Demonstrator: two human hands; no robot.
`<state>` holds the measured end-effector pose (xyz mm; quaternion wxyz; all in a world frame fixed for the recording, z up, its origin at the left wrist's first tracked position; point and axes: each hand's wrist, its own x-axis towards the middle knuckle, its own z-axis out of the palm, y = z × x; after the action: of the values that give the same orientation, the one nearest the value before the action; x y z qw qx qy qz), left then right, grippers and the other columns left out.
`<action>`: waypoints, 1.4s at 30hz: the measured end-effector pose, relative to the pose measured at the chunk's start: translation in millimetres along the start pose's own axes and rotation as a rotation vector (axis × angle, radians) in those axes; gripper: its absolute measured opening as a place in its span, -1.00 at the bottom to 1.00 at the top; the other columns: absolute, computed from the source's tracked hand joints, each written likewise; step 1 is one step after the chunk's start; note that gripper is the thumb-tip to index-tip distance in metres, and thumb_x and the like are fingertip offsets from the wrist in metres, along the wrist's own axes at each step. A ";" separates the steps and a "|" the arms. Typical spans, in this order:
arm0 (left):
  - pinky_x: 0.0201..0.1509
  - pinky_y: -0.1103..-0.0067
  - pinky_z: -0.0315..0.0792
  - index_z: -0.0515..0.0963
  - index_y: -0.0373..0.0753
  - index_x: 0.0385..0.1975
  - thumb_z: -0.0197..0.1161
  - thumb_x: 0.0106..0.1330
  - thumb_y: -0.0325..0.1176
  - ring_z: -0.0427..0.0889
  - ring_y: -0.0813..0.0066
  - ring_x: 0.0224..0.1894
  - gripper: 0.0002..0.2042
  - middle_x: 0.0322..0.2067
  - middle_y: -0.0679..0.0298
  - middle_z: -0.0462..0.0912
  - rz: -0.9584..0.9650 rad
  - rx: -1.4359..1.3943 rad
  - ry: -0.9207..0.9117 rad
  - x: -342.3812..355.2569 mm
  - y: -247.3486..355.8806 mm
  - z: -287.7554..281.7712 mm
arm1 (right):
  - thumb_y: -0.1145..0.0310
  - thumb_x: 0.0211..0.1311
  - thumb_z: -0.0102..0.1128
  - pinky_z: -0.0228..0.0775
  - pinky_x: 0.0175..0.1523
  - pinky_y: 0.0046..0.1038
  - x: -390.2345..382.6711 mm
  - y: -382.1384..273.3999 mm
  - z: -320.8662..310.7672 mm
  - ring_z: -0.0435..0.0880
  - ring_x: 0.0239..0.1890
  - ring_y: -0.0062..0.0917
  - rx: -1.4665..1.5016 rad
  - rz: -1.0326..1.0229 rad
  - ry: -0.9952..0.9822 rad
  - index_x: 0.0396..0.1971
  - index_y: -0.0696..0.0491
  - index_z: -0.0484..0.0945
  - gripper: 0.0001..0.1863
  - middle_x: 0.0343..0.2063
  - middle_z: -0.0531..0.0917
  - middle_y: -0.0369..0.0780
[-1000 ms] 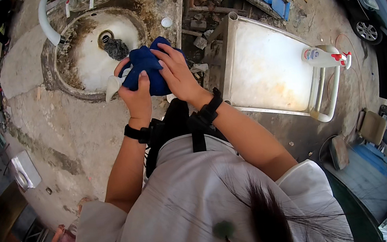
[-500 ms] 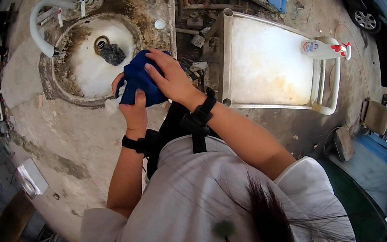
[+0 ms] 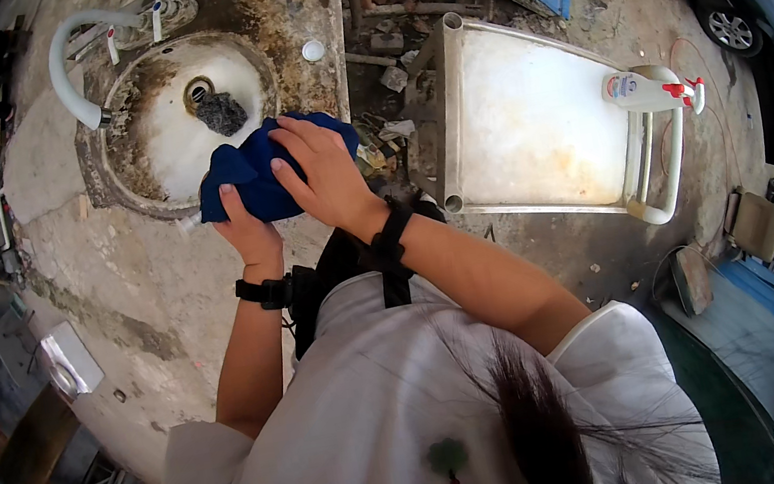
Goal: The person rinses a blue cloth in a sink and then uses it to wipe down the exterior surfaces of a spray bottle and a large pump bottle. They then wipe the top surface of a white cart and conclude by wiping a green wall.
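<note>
A dark blue cloth [image 3: 240,179] is bunched between my two hands at the near rim of the sink. From below, my left hand [image 3: 250,235] grips its left part, the thumb on top and the other fingers hidden beneath. My right hand [image 3: 324,166] is curled over the right part, its fingers pressing into the folds. Whatever the cloth may wrap cannot be seen. Just beyond it, in the stained round sink [image 3: 162,161], a dark grey scouring pad [image 3: 222,114] lies beside the drain [image 3: 198,90].
A curved grey faucet [image 3: 65,80] arches over the sink's left side. On the counter sits a small white cap [image 3: 313,50]. To the right stands a white-topped cart [image 3: 529,118] bearing a spray bottle [image 3: 642,91] with a red trigger. Rubble [image 3: 394,79] lies between sink and cart.
The cloth has spread wider and flatter toward the left, covering a white thing that showed at its left edge. My left hand has shifted slightly left and down, the right slightly left.
</note>
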<state>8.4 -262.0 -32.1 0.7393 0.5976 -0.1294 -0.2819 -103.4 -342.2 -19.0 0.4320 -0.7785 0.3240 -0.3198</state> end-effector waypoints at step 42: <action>0.14 0.42 0.38 0.19 -0.34 0.15 0.21 0.21 -0.49 0.52 0.27 -0.01 -0.49 0.00 0.09 0.47 0.233 -0.279 0.011 -53.9 82.3 98.6 | 0.05 0.35 -0.16 0.28 -0.14 -0.63 24.0 -70.8 -107.5 0.46 -0.37 -0.67 0.817 0.388 0.475 -0.36 0.23 0.50 -0.51 -0.44 0.59 -0.27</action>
<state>-65.6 -300.8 79.3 0.8434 0.4720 -0.1532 -0.2062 -156.8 -381.4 93.9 0.6670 -0.3775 0.4006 -0.5022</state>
